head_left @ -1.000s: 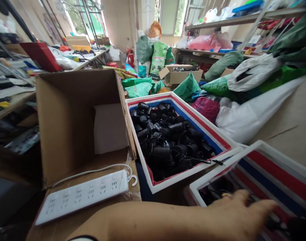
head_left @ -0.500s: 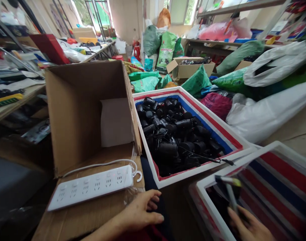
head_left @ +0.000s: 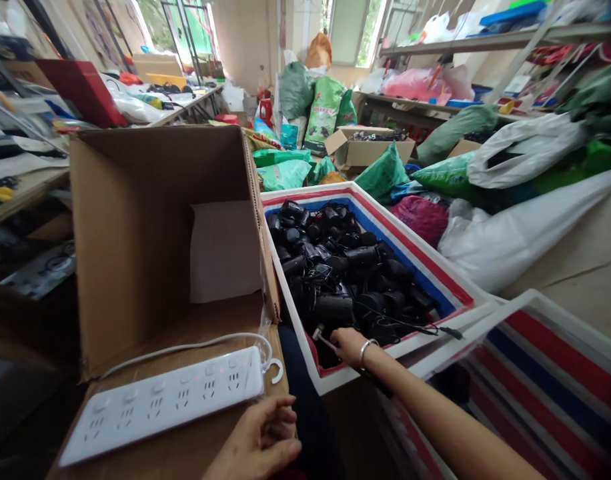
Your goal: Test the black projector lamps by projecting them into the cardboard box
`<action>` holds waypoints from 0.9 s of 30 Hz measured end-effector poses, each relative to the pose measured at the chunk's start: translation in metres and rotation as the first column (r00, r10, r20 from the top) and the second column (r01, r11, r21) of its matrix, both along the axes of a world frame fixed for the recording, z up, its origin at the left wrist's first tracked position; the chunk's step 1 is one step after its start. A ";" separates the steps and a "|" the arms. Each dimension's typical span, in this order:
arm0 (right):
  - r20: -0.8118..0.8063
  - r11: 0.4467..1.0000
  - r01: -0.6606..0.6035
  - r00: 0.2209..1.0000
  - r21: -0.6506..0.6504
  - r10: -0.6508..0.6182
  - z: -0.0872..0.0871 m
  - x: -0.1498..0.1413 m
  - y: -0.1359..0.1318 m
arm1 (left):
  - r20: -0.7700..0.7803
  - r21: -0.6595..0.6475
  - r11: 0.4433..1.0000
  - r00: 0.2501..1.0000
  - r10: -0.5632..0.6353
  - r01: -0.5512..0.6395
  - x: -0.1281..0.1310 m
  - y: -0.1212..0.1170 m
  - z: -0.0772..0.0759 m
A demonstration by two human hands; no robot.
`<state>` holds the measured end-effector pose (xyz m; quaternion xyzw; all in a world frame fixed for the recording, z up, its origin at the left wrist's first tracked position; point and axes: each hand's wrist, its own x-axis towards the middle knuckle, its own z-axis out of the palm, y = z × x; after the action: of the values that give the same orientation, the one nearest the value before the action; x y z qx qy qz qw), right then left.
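My right hand [head_left: 353, 345] is closed on the handle of a small hammer [head_left: 326, 337], whose head points left. It is over the near corner of a white crate [head_left: 370, 375] lined with red, white and blue striped cloth. Black cylindrical devices [head_left: 335, 267] with thin cables are heaped in that crate, just beyond the hand. My left hand [head_left: 263, 437], loosely curled with thumb and fingers apart, holds nothing. Nearest to it is a white power strip [head_left: 170, 403] with several sockets, lying on cardboard.
A tall cardboard box [head_left: 135, 253] stands open behind the power strip. At lower right is a second white-rimmed crate [head_left: 545, 373] with striped lining. Sacks [head_left: 535, 227] and bags crowd the right side. A cluttered bench [head_left: 30, 190] runs along the left.
My right hand has moved left with the hammer, from over the lower right crate to the crate of black devices. My left hand has shifted slightly left and down in view.
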<state>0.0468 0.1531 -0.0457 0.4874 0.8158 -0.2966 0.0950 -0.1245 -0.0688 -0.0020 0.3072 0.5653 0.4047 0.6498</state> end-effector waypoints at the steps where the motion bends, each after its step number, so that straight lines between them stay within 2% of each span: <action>1: 0.018 0.999 0.014 1.000 0.048 -0.014 0.002 0.001 0.008 | 0.008 -0.003 1.000 1.000 0.007 -0.007 -0.003 -0.001 -0.001; 5: 0.022 0.965 0.078 0.996 0.252 -0.086 0.003 0.012 0.042 | 0.012 -0.008 1.000 1.000 0.020 -0.020 -0.013 -0.004 -0.007; 9: 0.061 0.972 0.036 0.997 0.234 -0.052 -0.017 0.012 0.071 | 0.040 0.017 0.999 0.999 0.027 -0.028 -0.015 -0.005 -0.013; 11: 0.072 0.976 0.015 0.997 0.216 -0.032 -0.024 0.008 0.077 | 0.050 0.034 0.999 0.998 0.041 -0.043 -0.016 -0.006 -0.014; 13: 0.054 0.974 0.011 0.998 0.228 -0.024 -0.023 0.005 0.075 | 0.048 0.041 0.998 0.998 0.035 -0.037 -0.019 -0.006 -0.010; 16: -0.026 0.955 0.020 1.000 0.297 -0.012 -0.001 0.007 0.054 | -0.003 0.040 0.998 0.998 0.058 -0.058 -0.025 -0.001 0.003; 20: -0.190 0.914 0.032 0.980 0.404 0.050 0.055 0.025 0.003 | -0.078 0.129 0.984 0.988 0.132 -0.121 -0.025 0.018 0.028; 22: -0.346 0.904 0.049 0.931 0.425 0.112 0.083 0.032 -0.027 | -0.067 0.175 0.975 0.986 0.151 -0.137 -0.021 0.032 0.037; 25: -0.532 0.924 0.016 0.821 0.383 0.206 0.111 0.034 -0.066 | 0.008 0.268 0.959 0.996 0.089 -0.088 -0.019 0.047 0.046; 27: -0.556 0.945 -0.024 0.803 0.326 0.212 0.118 0.030 -0.085 | 0.019 0.322 0.947 1.000 0.009 -0.014 -0.024 0.051 0.050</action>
<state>0.0764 0.0683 0.0726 0.3287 0.8698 -0.2965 -0.2177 -0.1488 -0.0180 0.0477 0.4023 0.4878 0.4980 0.5935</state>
